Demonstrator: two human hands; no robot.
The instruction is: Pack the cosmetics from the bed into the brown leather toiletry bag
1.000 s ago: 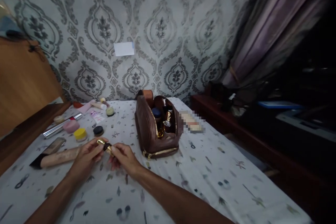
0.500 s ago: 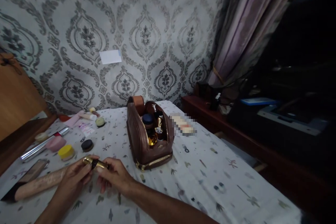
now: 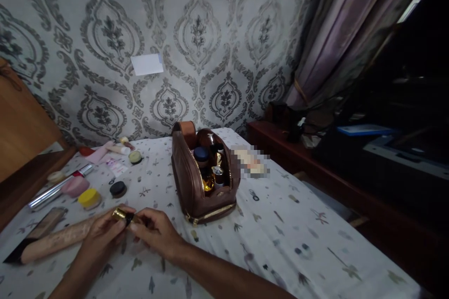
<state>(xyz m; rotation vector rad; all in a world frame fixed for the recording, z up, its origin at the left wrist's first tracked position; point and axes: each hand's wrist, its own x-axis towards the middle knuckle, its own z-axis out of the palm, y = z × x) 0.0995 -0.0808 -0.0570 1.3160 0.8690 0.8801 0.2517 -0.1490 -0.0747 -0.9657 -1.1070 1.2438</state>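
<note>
Between my two hands is a small gold-and-black lipstick tube (image 3: 121, 215), held low over the patterned bed sheet. My left hand (image 3: 105, 231) is closed around its gold end. My right hand (image 3: 156, 233) pinches the other end, which the fingers mostly hide. Just beyond my right hand stands a brown cosmetic bag (image 3: 185, 187), unzipped, with bottles and a dark-lidded jar (image 3: 201, 155) inside. Beside my left hand lie a long beige tube (image 3: 59, 240) with a black cap and a flat palette (image 3: 47, 224).
A yellow-lidded jar (image 3: 89, 198), a black-lidded jar (image 3: 118, 189), a pink jar (image 3: 75, 187) and a silver tube (image 3: 58, 189) lie on the left. Farther back are a small pale jar (image 3: 134, 157) and pink tubes. A blurred-out item (image 3: 250, 161) lies right of the bag.
My right fingers now cover more of the lipstick tube's near end, and less gold shows there. The view has shifted slightly; the bag and jars stay where they were.
</note>
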